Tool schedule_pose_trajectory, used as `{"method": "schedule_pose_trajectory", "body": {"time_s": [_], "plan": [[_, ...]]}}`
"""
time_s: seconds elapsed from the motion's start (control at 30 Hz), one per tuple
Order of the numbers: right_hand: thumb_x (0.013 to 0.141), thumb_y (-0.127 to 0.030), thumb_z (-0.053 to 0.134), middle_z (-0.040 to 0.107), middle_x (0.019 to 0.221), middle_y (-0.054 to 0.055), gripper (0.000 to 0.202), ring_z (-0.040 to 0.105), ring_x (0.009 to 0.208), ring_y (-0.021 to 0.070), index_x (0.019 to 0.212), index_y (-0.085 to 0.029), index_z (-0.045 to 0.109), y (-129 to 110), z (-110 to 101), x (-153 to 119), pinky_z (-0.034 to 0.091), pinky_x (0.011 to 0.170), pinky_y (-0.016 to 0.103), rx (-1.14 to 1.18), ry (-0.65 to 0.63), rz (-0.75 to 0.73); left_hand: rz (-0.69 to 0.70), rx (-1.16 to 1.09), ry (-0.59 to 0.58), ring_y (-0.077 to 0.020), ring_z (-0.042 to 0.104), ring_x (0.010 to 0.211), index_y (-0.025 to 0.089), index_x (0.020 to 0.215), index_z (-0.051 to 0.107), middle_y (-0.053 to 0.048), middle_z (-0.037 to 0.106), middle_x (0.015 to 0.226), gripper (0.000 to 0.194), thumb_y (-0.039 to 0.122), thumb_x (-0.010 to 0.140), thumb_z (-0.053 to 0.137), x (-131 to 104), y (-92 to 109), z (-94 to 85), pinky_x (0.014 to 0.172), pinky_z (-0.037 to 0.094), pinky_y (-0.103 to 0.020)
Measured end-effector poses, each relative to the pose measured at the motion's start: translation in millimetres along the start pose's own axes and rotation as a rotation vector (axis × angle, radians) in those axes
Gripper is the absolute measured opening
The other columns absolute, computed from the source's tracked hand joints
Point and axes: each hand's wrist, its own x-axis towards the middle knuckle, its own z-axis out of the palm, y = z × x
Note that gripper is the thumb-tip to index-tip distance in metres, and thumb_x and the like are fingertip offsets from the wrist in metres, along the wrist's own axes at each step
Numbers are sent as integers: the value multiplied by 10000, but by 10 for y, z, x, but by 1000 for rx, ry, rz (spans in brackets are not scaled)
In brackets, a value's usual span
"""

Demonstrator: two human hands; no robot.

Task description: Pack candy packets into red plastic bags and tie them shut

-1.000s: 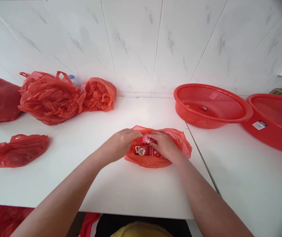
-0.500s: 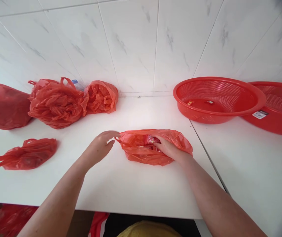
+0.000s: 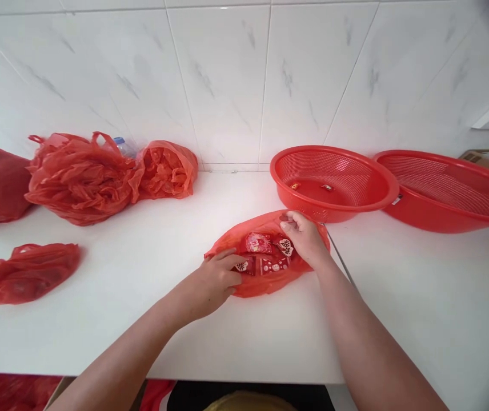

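headcam, lh [image 3: 213,283], rh [image 3: 307,238] on bag [image 3: 258,287], pkts [image 3: 259,243] inside

The bag [image 3: 256,288], thin, red and see-through, lies mouth up and crumpled, towards five o'clock from mid-view. Inside sit a pink packet [image 3: 259,242] at eleven, a pale-labelled packet [image 3: 285,246] at two, a white-dotted packet [image 3: 275,266] at five, and a half-hidden packet [image 3: 249,266] at eight.

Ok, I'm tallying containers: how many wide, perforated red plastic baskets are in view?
2. One perforated red plastic basket sits just beyond the bare right hand; the other basket is farther right, partly behind it. Any nested underneath would be hidden.
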Motion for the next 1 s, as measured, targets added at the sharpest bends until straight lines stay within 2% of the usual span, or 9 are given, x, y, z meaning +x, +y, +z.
{"method": "schedule_pose_trajectory", "body": {"time_s": [0.07, 0.17, 0.27, 0.33, 0.4, 0.57, 0.77, 0.87, 1.0], "plan": [[793, -367, 559, 665, 1016, 44, 295, 621, 907, 182, 1040, -212, 603, 115, 0, 60, 479, 800, 317, -35, -55, 92, -107, -115, -29, -248, 537, 1078, 190, 679, 618, -55, 573, 1191, 152, 220, 818, 563, -35, -30, -44, 868, 468, -366], [791, -398, 549, 676, 905, 16, 261, 626, 774, 161, 959, -215, 628, 198, 25, 96, 473, 714, 291, -9, -138, 144, -278, -255, -2, -186, 576, 815, 191, 669, 581, -45, 602, 954, 359, 428, 892, 428, 18, -53, -120, 707, 480, -314], [789, -408, 554, 657, 815, 2, 243, 599, 698, 139, 891, -205, 642, 202, 34, 85, 453, 644, 263, 93, -147, 177, -474, -171, 64, -159, 526, 647, 189, 637, 523, -31, 562, 772, 461, 396, 939, 243, 150, -68, -158, 602, 434, -303], [761, -412, 597, 620, 741, -11, 238, 566, 653, 122, 848, -195, 636, 199, 14, 72, 427, 596, 240, 224, -154, 220, -556, -63, 42, -155, 522, 617, 191, 665, 531, -30, 572, 785, 349, 357, 902, 335, 229, -79, -151, 574, 411, -301], [723, -406, 648, 588, 724, -24, 234, 539, 633, 102, 813, -192, 623, 198, -24, 62, 404, 570, 220, 406, -183, 242, -534, 8, 2, -163, 554, 662, 206, 828, 586, -40, 606, 939, 132, 294, 806, 491, 274, -91, -115, 577, 417, -296], [684, -355, 683, 615, 795, -14, 226, 557, 665, 107, 842, -200, 638, 150, -142, 41, 440, 621, 239, 483, -250, 178, -330, 51, -2, -223, 586, 973, 327, 1342, 396, -39, 382, 1438, 741, 134, 652, 585, 316, -152, 58, 641, 474, -285], [757, -282, 575, 697, 909, 35, 163, 626, 841, 195, 855, -227, 693, 23, -137, -105, 460, 775, 328, -257, -164, 62, -462, 55, 17, -253, 602, 979, 286, 1252, 505, -47, 552, 1270, 529, 310, 731, 591, 417, -338, 117, 743, 494, -356], [794, -261, 526, 697, 944, 18, 191, 628, 864, 183, 899, -246, 686, -86, -134, -217, 459, 790, 311, -308, -192, -26, -473, 64, 47, -262, 603, 975, 263, 1244, 502, -68, 554, 1253, 521, 297, 731, 590, 405, -373, 89, 715, 502, -367], [851, -305, 472, 690, 895, 2, 193, 619, 814, 164, 868, -245, 654, -199, -239, -293, 465, 754, 286, -280, 29, -92, -278, 105, 194, -268, 537, 1092, 257, 1267, 487, -82, 514, 1287, 567, 171, 715, 585, 367, -292, 80, 841, 483, -395]]}}
